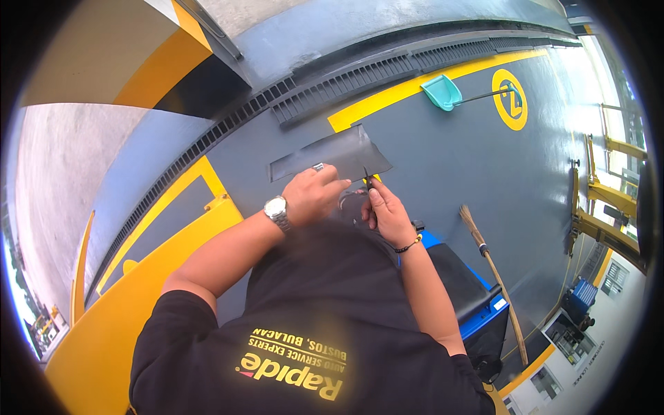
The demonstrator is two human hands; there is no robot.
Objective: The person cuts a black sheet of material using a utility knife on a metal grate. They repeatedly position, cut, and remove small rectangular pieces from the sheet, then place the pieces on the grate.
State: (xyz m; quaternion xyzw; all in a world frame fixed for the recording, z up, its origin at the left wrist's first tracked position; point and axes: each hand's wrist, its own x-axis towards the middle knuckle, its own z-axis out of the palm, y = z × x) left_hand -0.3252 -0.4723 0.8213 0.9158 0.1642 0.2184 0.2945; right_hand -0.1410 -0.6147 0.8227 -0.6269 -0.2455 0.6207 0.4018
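Observation:
A thin dark grey sheet [332, 153], flexible-looking, hangs or lies in front of me, with one ragged corner at its right. My left hand [315, 196], a metal watch on its wrist, is closed at the sheet's near edge and pinches it. In the closed fingers of my right hand [389, 213] is a slim, dark pointed tool [368, 181]. Its tip reaches over the sheet's right part, close to the ragged corner. Whether it is scissors or a knife does not show clearly. A bit of yellow shows beside the tool.
A teal long-handled dustpan [443, 93] lies on the grey floor ahead. To my right are a wooden-handled broom [494, 270] and a blue-and-black cart [456, 280]. A yellow panel [149, 304] stands close on my left. A drain grate [346, 90] crosses the floor beyond the sheet.

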